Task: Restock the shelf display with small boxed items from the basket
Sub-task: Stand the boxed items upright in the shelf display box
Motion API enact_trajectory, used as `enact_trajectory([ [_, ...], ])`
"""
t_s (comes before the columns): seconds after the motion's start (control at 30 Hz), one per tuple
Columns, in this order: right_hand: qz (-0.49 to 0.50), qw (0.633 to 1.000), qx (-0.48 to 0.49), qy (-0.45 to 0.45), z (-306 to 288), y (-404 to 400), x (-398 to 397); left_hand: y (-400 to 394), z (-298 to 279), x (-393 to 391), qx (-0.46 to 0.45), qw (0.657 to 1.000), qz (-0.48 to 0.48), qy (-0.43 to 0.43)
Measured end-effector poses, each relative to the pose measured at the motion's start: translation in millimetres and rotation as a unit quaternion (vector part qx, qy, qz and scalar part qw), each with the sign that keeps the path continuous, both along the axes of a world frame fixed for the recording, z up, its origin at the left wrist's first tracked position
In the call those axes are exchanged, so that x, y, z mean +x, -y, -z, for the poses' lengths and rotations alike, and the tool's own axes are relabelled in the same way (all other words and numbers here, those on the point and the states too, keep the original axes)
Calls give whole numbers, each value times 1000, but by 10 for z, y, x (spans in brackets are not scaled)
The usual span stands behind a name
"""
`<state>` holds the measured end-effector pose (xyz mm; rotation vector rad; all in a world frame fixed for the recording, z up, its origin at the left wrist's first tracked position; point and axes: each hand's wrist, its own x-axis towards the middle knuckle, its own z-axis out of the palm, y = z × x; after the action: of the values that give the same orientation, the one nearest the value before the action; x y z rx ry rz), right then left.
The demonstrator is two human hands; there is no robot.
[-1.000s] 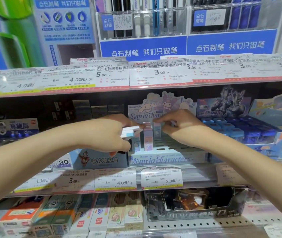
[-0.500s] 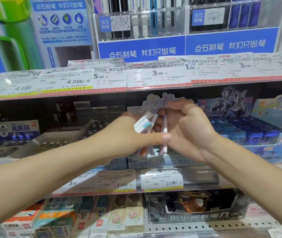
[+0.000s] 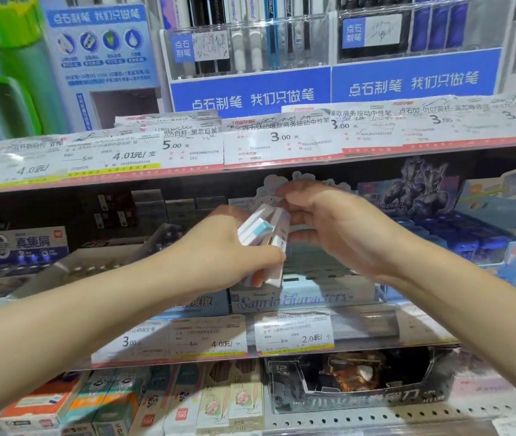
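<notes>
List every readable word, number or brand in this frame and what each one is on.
"点石制笔 我们只做笔": blue pen-rack sign
"3.00": upper price tag
"5.00": neighbouring price tag
"2.04元": lower price tag
"Sanrio characters": pale display box
Print on the small boxes in the left hand: too blurred.

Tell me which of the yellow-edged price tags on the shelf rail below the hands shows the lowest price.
The rightmost white paper tag, reading 2.0 yuan, under the light blue Sanrio display box; the others read 3.00 and 4.00.
</notes>
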<state>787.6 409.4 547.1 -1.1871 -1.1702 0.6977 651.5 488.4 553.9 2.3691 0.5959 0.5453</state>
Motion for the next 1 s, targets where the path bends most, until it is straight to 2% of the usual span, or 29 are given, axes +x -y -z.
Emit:
enact_trajectory([
  [0.13, 85, 989, -66, 102, -66, 28, 40, 5, 6, -33, 55, 998, 30, 21],
  [0.23, 50, 983, -134, 115, -104, 26, -12, -4, 40, -24, 146, 988, 49, 23],
  [0.37, 23, 980, -151, 127, -180, 43, -7, -41, 87, 7, 238, 971, 29, 12],
  [0.53, -15, 970, -180, 164, -259, 60, 39, -78, 127, 11, 261, 964, 42, 4],
  [0.67, 43, 957, -164, 236, -320, 75, 138, -130, 79, -44, 269, 962, 34, -2],
  [0.73, 90, 939, -132, 303, -334, 74, 203, -158, 24, -85, 295, 955, 24, -26],
  [0.83, 130, 905, -116, 389, -346, 61, 279, -178, -41, -129, 311, 944, 16, -107],
  [1.0, 126, 851, -92, 501, -336, 33, 311, -226, -1, -118, 311, 934, 49, -171],
])
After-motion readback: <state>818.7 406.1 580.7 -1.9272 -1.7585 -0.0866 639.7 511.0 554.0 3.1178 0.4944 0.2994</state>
